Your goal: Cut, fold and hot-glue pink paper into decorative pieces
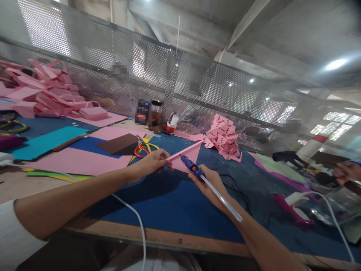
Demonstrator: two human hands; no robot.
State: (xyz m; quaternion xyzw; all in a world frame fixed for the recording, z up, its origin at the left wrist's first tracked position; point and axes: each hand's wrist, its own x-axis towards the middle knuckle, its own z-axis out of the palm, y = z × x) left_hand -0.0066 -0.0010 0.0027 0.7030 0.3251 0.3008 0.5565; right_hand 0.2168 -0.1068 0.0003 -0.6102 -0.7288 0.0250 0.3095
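Note:
My left hand [154, 163] pinches the near end of a pink paper strip [186, 149], whose far end points toward a pile of dotted pink paper pieces [222, 135]. A blue hot glue gun [191, 164] with a long clear glue stick [221, 197] out of its back is gripped in my right hand [210, 184]. The gun's nozzle is close to the strip; whether it touches I cannot tell. Under the strip lies a larger pink sheet [193, 158]. Beside my left hand are scissors with red and yellow handles [143, 148].
Pink folded paper shapes [47, 94] are heaped at the left. Turquoise [53, 141] and brown [121, 144] sheets lie nearer. Behind stand a lidded jar [155, 113] and a red-white cup [171, 126] before a perforated metal screen [158, 64]. A white cable [138, 218] crosses the front edge. Another person's hand [348, 173] shows at right.

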